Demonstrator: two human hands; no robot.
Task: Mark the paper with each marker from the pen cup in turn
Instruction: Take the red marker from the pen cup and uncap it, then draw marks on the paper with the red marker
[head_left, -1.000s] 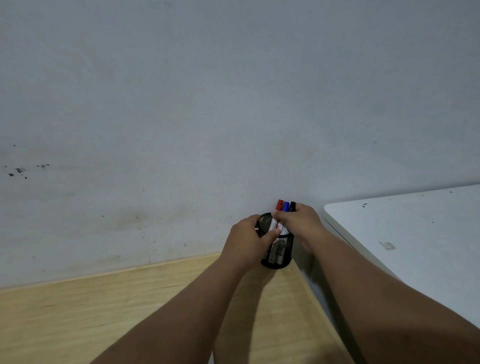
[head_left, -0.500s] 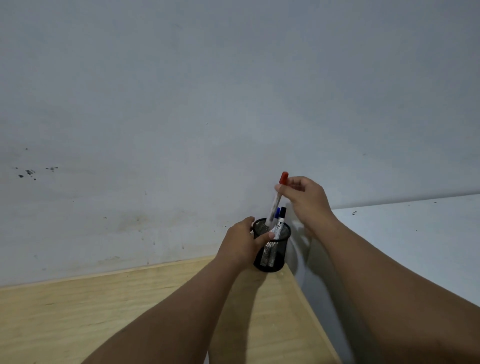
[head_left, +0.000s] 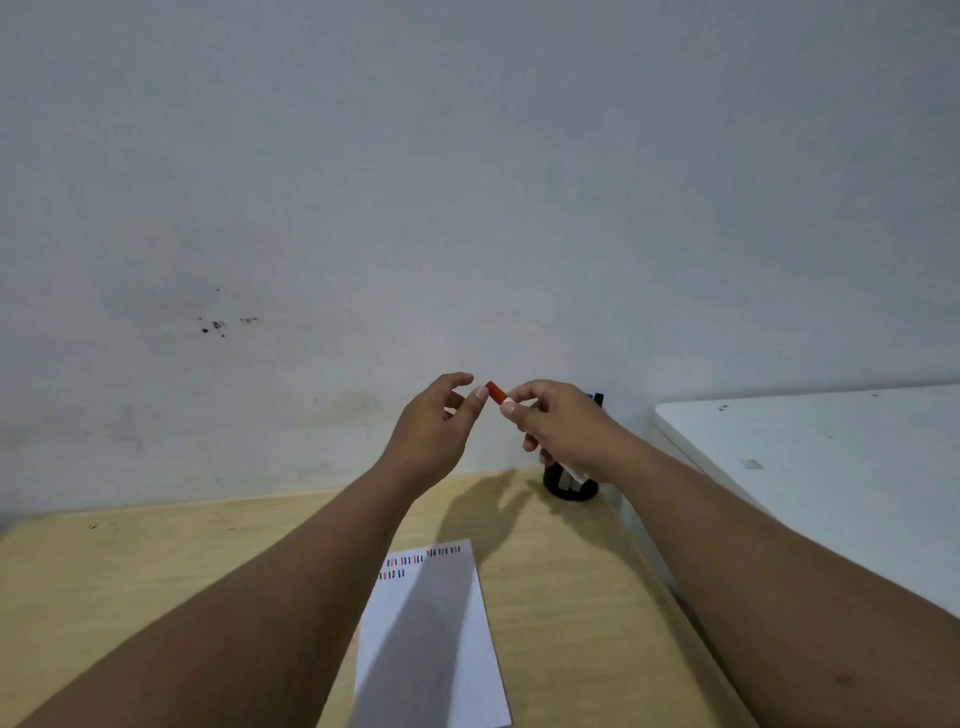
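Head view: markers (head_left: 596, 398) in pen cup (head_left: 570, 487).

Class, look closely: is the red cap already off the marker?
No: the red cap sits on the marker in the right hand.

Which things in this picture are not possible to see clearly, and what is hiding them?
All in the head view:
- Pen cup: the right hand covers its upper part, so the number of markers left inside is unclear.
- Red marker: the same hand hides most of its barrel.
- Paper: the left forearm and bottom edge cut it off; its marks are too small to count.
- Left hand: contact with the cap cannot be told.
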